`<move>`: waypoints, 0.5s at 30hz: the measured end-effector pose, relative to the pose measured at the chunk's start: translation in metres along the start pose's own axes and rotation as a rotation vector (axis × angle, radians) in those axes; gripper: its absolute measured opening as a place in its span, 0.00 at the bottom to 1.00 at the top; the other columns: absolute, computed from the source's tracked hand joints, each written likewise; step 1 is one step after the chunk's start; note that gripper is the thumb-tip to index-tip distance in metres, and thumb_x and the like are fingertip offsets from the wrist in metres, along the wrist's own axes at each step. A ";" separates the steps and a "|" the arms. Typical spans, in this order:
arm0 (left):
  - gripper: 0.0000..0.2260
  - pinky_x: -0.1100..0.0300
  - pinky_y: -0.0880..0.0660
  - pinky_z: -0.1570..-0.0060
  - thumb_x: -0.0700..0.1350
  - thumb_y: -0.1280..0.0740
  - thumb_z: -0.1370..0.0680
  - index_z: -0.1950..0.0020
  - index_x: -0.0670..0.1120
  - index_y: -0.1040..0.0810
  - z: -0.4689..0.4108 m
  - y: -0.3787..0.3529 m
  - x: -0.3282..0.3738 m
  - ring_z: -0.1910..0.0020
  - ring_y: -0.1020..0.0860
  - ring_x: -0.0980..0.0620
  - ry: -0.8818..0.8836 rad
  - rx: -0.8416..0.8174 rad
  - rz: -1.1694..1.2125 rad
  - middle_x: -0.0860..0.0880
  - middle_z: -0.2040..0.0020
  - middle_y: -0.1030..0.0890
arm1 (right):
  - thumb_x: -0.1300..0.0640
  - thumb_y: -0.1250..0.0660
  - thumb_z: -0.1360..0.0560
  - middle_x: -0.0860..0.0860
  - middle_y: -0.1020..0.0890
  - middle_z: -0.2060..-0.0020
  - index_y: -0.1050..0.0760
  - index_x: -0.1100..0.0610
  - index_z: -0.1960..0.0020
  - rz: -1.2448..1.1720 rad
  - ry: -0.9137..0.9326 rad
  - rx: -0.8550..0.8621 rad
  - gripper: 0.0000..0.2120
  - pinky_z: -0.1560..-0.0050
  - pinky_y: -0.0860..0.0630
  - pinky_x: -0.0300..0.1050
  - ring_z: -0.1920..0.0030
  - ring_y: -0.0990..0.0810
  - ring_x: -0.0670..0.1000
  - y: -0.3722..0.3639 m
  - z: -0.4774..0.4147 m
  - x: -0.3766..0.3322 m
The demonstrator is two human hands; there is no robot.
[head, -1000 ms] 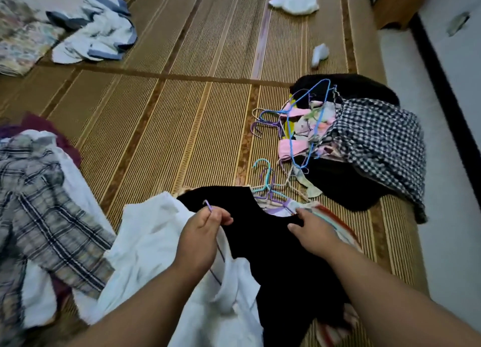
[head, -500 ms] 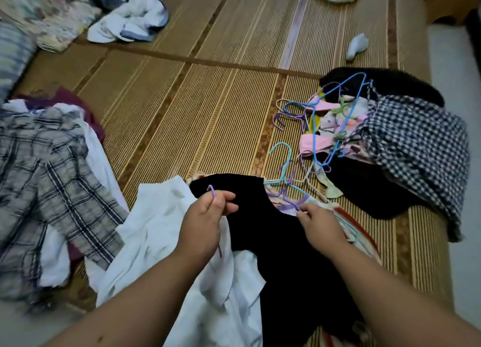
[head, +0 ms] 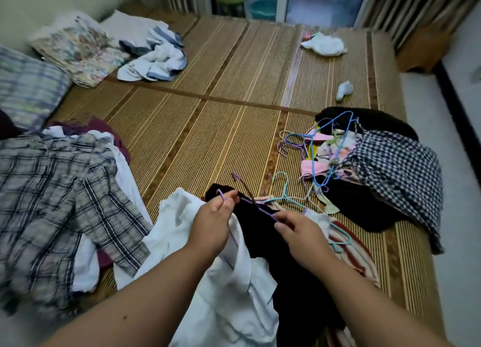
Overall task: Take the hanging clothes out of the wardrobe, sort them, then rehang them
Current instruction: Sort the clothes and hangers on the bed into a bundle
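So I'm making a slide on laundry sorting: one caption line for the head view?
Both hands, left and right, grip a purple hanger over a black garment on a woven mat.

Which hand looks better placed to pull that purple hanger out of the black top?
Probably the right hand: it pinches the purple hanger atop the black top; the left hand holds another.

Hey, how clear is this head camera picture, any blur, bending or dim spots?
Head view: dim indoor light, brightest at the glass door up top; the plaid shirt at left is smeared by motion blur; the wide lens bows the mat and its edges; both hands are fairly sharp, left hand, right hand.
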State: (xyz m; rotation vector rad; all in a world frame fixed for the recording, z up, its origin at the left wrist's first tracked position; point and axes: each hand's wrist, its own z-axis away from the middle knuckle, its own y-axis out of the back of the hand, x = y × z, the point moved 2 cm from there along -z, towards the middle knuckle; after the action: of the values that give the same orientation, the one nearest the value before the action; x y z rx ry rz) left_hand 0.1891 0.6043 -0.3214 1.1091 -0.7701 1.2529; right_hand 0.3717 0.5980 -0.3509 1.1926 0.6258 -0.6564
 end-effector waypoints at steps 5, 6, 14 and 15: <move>0.12 0.69 0.30 0.44 0.43 0.43 0.18 0.39 0.48 0.22 -0.007 -0.008 -0.003 0.44 0.23 0.60 0.009 0.007 0.017 0.56 0.46 0.19 | 0.55 0.35 0.24 0.45 0.18 0.47 0.22 0.48 0.42 0.010 0.041 -0.123 0.12 0.50 0.31 0.37 0.45 0.22 0.46 -0.021 0.006 -0.001; 0.12 0.65 0.29 0.42 0.43 0.43 0.18 0.42 0.48 0.21 -0.007 -0.011 -0.005 0.44 0.22 0.59 0.001 -0.009 -0.010 0.54 0.47 0.18 | 0.55 0.35 0.24 0.44 0.18 0.46 0.22 0.47 0.42 0.013 0.046 -0.159 0.12 0.48 0.31 0.37 0.45 0.23 0.46 -0.024 0.006 0.003; 0.11 0.61 0.28 0.46 0.42 0.41 0.20 0.56 0.52 0.20 -0.027 -0.045 -0.023 0.47 0.21 0.55 0.066 0.003 -0.118 0.53 0.52 0.17 | 0.49 0.40 0.21 0.54 0.30 0.30 0.38 0.56 0.27 -0.006 -0.348 -0.173 0.25 0.36 0.34 0.44 0.32 0.30 0.54 0.007 -0.042 0.116; 0.11 0.59 0.27 0.44 0.43 0.40 0.20 0.56 0.53 0.19 -0.032 -0.052 -0.026 0.46 0.21 0.54 0.079 0.002 -0.126 0.53 0.52 0.17 | 0.49 0.40 0.21 0.55 0.33 0.28 0.40 0.57 0.25 0.023 -0.401 -0.191 0.27 0.35 0.35 0.45 0.31 0.32 0.55 0.013 -0.052 0.138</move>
State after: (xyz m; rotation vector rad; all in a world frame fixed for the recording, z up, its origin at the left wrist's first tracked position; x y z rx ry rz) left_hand 0.2308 0.6277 -0.3668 1.0864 -0.6299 1.1841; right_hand 0.4678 0.6333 -0.4579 0.8577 0.3271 -0.7723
